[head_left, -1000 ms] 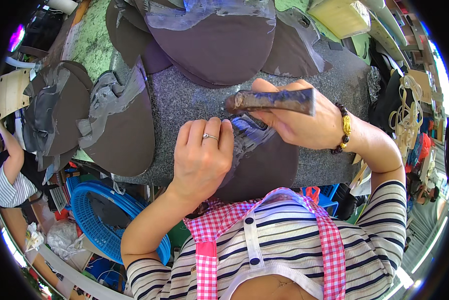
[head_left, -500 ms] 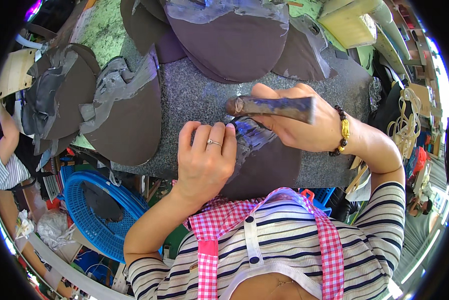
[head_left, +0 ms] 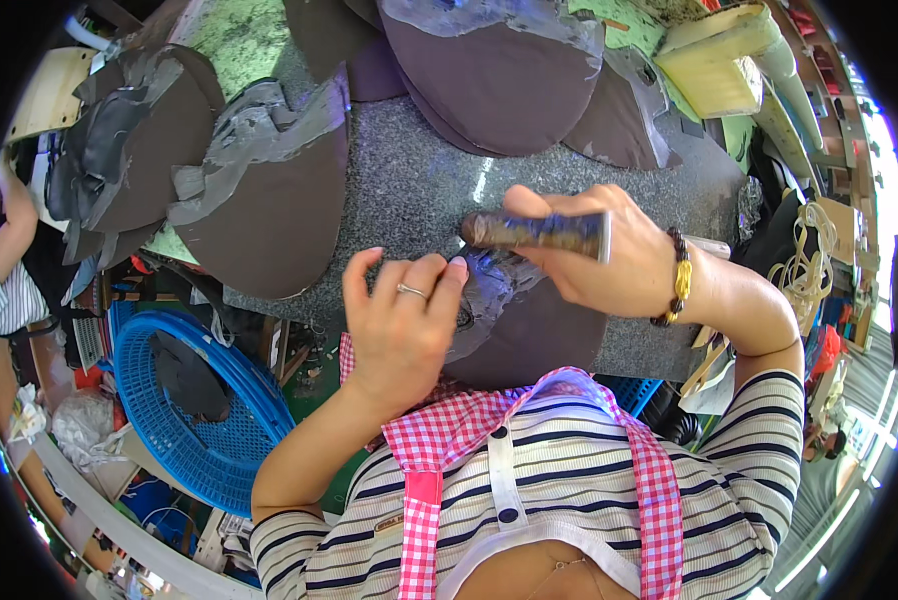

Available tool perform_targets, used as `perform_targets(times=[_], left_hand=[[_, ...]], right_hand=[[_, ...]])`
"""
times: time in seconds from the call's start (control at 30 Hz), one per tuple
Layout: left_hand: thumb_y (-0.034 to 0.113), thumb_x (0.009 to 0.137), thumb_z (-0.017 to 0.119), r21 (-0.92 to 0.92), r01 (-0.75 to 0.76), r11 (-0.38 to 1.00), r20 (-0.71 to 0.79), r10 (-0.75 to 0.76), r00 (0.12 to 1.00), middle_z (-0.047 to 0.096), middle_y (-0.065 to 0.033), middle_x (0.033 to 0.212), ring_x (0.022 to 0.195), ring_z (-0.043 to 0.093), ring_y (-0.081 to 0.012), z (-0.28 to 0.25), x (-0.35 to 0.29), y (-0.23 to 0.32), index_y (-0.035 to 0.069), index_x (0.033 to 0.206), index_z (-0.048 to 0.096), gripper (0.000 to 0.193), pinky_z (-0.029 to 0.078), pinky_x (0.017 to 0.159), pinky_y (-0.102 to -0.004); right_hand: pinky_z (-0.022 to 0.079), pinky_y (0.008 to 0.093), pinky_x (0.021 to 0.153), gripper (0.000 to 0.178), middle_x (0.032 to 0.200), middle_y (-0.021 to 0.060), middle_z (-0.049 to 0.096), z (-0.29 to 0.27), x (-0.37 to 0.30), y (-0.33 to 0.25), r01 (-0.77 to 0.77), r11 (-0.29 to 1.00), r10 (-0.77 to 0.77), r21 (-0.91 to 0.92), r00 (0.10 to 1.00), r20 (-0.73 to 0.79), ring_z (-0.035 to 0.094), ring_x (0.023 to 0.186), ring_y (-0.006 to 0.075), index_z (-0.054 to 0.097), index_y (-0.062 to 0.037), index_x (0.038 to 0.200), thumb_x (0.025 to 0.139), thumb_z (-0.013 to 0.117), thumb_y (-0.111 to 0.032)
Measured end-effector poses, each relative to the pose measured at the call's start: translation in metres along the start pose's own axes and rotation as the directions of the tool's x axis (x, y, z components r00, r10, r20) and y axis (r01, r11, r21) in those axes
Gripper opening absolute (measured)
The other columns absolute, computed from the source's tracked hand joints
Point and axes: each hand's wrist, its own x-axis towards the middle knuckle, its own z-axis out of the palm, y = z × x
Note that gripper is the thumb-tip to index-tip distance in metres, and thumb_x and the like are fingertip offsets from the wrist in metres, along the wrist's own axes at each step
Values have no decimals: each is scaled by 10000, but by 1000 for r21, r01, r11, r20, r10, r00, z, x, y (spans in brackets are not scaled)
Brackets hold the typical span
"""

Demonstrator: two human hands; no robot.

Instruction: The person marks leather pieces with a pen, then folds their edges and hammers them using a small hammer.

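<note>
Left: blue plastic basket (head_left: 244, 460), below slab edge. Rounded brown panel (head_left: 279, 210), grey-smeared, lies on speckled slab (head_left: 399, 160). Left hand (head_left: 399, 310): fingers bent at front panel's (head_left: 544, 330) smeared edge; cannot tell whether pinching. Front panel lies between hands and apron (head_left: 419, 440). Piled panels (head_left: 489, 90) beyond. Right hand (head_left: 629, 260) grips hammer (head_left: 539, 232), partly blocking view.

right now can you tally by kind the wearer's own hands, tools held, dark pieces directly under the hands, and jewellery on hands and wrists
Hands (left hand, right hand): 2
Hammer-like tool: 1
Dark piece: 1 visible
Ring: 1
Beaded bracelet: 1
Total: 6
</note>
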Motion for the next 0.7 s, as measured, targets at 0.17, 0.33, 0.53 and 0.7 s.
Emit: perform_targets(times=[0.17,0.33,0.53,0.7], left_hand=[[84,768,720,129,0,992,-46,6,999,629,-32,909,800,598,-194,4,-2,10,57,927,677,167,410,875,-413],[83,807,668,-92,77,993,-135,-89,987,608,-47,873,823,573,-253,21,23,-7,85,869,612,84,408,817,-387],[117,768,719,-169,-264,950,-49,259,965,605,-31,857,839,586,-236,38,72,-31,88,944,635,197,419,857,-382],[126,681,792,-317,-49,947,-64,30,998,605,3,862,832,574,-215,33,55,-25,98,960,713,291,424,815,-387]], right_hand=[[496,383,513,369,809,59,648,1,0,-5,23,983,-8,181,996,-83,631,608,277,656,-163,1168,799,648,-161],[468,411,501,150,732,101,587,-11,-2,8,-25,993,54,112,965,-258,597,586,332,615,-91,1004,873,637,-160],[466,436,498,156,620,144,562,-18,-27,13,-226,974,228,31,972,-54,589,551,357,573,-90,1031,915,583,-193],[475,448,512,170,690,137,604,-11,-34,24,-238,951,266,195,955,-129,599,579,361,586,-100,1050,909,592,-194]])
